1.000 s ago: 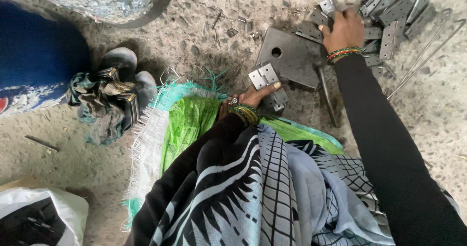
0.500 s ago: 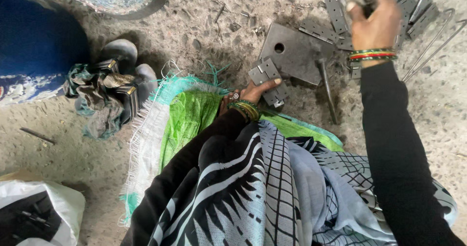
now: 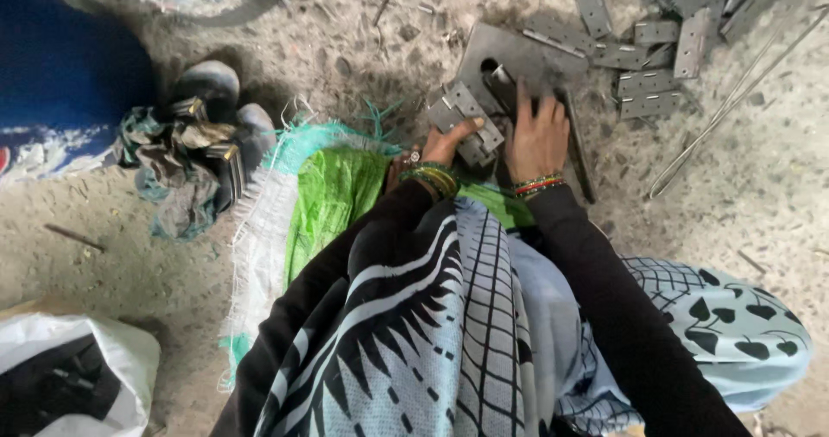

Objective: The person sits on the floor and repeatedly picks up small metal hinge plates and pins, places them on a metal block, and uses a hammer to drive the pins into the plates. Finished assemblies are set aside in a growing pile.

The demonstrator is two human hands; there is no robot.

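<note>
A grey metal hinge (image 3: pixel 467 122), opened flat with small screw holes, lies tilted against the near left corner of a square grey steel plate (image 3: pixel 527 57) on the floor. The plate has a round hole near its left edge. A second hinge piece (image 3: pixel 503 85) rests on the plate beside that hole.

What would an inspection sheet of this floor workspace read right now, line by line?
Surface: speckled concrete floor, gritty, with a green woven sack spread on it.
Job's things: grey metal plate with a hole; metal hinge at its edge.
Clutter: pile of loose hinges, thin metal rod, dark sandals with a rag.
Hands: left hand touching the hinge; right hand flat on the plate.
Cables: nothing seen.
Surroundings: white sack, blue cloth.
</note>
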